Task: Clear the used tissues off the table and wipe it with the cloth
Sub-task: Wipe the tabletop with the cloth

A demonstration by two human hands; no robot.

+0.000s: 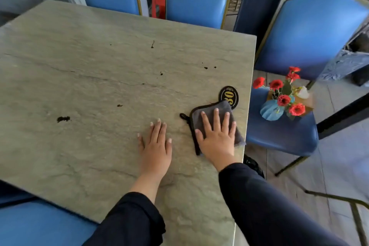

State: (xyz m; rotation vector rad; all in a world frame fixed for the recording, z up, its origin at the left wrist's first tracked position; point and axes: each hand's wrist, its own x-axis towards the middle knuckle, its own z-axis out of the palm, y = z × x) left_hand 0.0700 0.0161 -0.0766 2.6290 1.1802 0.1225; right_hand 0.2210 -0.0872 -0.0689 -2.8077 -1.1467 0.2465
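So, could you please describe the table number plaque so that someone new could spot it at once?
Find the stone table and follow its right edge toward the person. Just beyond the right hand, which presses a grey cloth, lies the plaque, its near edge under the cloth. It is the only black oval with gold numerals; the other dark marks are small stains.

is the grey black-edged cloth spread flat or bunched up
Spread flat: the grey black-edged cloth lies smooth on the stone table under the right hand's straight fingers.

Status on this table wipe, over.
Right hand flat on cloth, left hand flat on table. No tissues visible. Dark crumbs remain.
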